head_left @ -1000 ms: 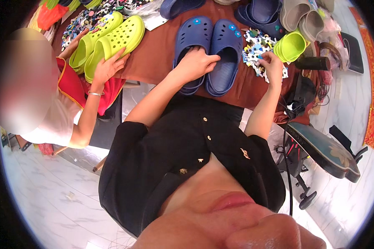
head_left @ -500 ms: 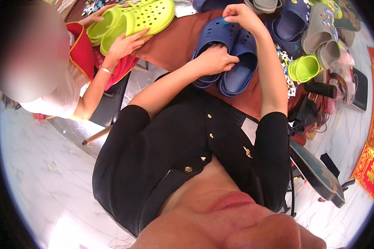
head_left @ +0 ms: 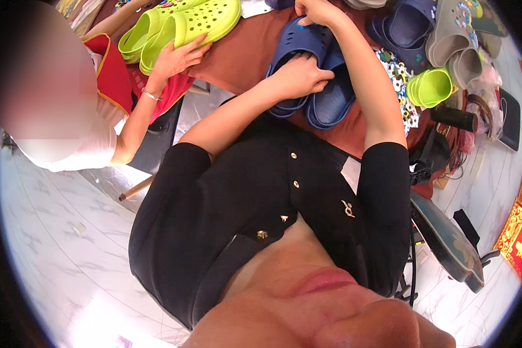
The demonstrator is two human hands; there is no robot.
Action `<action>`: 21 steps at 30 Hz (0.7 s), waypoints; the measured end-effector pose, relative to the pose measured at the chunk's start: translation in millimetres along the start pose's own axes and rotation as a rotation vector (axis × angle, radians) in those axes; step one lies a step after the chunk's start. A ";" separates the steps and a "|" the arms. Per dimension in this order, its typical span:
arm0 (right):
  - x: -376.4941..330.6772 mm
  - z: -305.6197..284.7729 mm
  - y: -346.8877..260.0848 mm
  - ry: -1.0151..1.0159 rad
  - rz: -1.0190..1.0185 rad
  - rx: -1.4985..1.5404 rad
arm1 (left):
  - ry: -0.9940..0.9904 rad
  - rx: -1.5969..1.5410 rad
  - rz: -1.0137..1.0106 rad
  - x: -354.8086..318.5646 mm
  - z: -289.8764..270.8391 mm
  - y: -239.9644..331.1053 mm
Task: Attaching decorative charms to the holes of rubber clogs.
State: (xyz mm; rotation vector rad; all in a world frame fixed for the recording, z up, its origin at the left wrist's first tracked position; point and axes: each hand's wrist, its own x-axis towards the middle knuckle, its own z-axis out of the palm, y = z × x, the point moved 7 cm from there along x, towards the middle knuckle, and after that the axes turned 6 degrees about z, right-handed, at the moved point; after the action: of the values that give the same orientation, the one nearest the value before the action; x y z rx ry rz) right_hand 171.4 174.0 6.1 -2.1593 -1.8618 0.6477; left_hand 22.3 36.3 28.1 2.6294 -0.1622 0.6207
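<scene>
A pair of navy clogs sits on the brown-covered table in front of me, toes pointing away. My left hand [head_left: 300, 76] has its fingers inside the left navy clog [head_left: 294, 42], under the perforated upper, with the thumb outside toward the right navy clog [head_left: 329, 107]. The fingertips inside are hidden. At the toe of the left clog, my right hand [head_left: 319, 13] pinches a small blue piece [head_left: 301, 22], which looks like a shoe charm. Its fingers are partly cut off by the picture's upper edge.
At left, a co-worker's hand [head_left: 182, 57] rests on lime-green clogs [head_left: 206, 23]. Right of my clogs lie many small charms [head_left: 401, 87], small lime clogs [head_left: 432, 87], navy clogs [head_left: 410, 26] and grey clogs [head_left: 446, 37]. A dark cylinder [head_left: 455, 119] and a chair [head_left: 446, 240] are farther right.
My right hand has moved slightly away and left, with the blue piece still at its fingertips. My left hand stays in the clog. The view has shifted a little.
</scene>
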 end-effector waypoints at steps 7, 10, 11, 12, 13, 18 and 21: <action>26.1 16.5 17.2 -0.079 0.084 -0.320 | 0.034 0.009 0.012 6.9 -2.9 -0.1; 5.8 0.5 -20.2 -0.012 -0.056 -0.239 | 0.031 0.038 -0.027 -4.2 -1.7 -6.2; -3.4 -5.6 -8.5 0.052 -0.022 -0.135 | 0.031 0.026 -0.026 -0.7 -1.7 -3.6; -14.7 -13.1 5.9 0.116 0.010 -0.031 | 0.031 0.014 -0.026 3.3 -1.8 -2.1; -29.1 -27.3 10.1 0.173 0.006 0.213 | 0.039 0.005 -0.015 5.3 -3.7 1.6; -168.2 -102.5 7.3 0.668 -0.026 0.766 | 0.015 0.019 -0.037 3.2 -0.4 2.7; -263.5 -96.4 12.8 0.791 0.014 0.970 | 0.005 0.029 -0.021 5.2 -1.8 3.1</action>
State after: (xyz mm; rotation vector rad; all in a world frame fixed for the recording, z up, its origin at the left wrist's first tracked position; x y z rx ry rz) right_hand 200.4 -74.3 134.1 -1.4314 -0.8346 0.4413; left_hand 25.6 34.2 33.1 2.6540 -0.1244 0.6274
